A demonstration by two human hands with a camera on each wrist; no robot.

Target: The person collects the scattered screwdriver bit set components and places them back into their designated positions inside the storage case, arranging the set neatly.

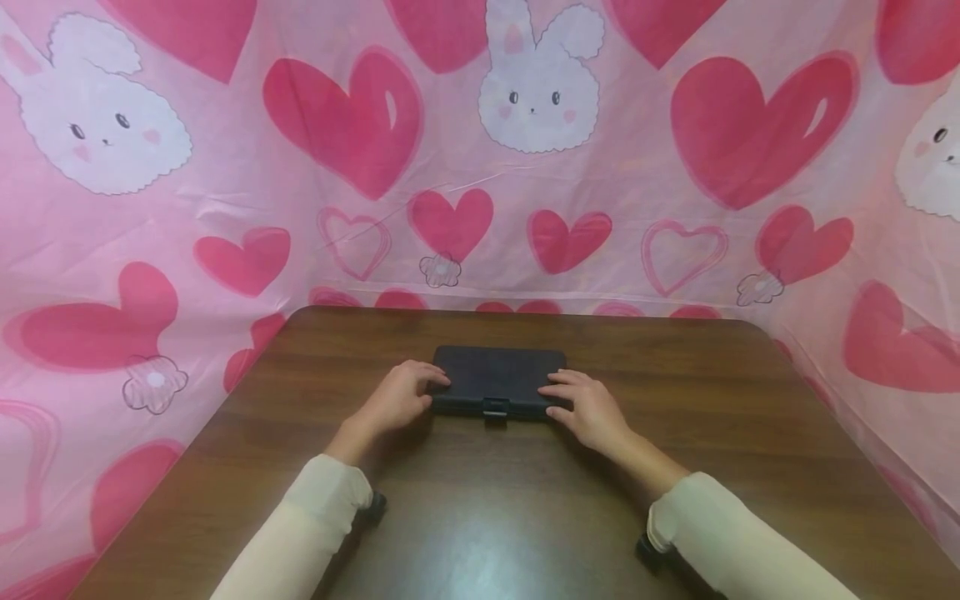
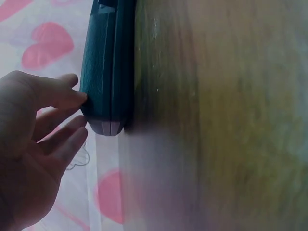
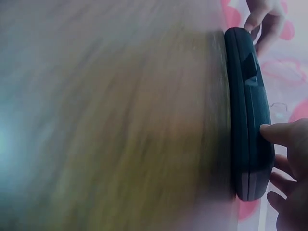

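Note:
A flat black hard case (image 1: 498, 373) with rounded corners lies closed on the brown wooden table, its front latch (image 1: 495, 408) facing me. At its left end my left hand (image 1: 395, 398) rests with loosely bent fingers on the top edge and the thumb near the front corner. My right hand (image 1: 592, 410) touches the other end, fingers over the top edge. In the right wrist view its thumb (image 3: 276, 134) lies on the lid's front side. The seam between lid and base (image 2: 113, 72) shows no gap in the left wrist view. What the case contains is hidden.
The wooden table (image 1: 480, 500) has rounded far corners and spreads around the case on all sides. A pink cloth (image 1: 457, 167) printed with hearts and rabbits hangs behind and beside it. Dark bands (image 1: 372, 507) sit at the wrists by the light sleeves (image 1: 300, 525).

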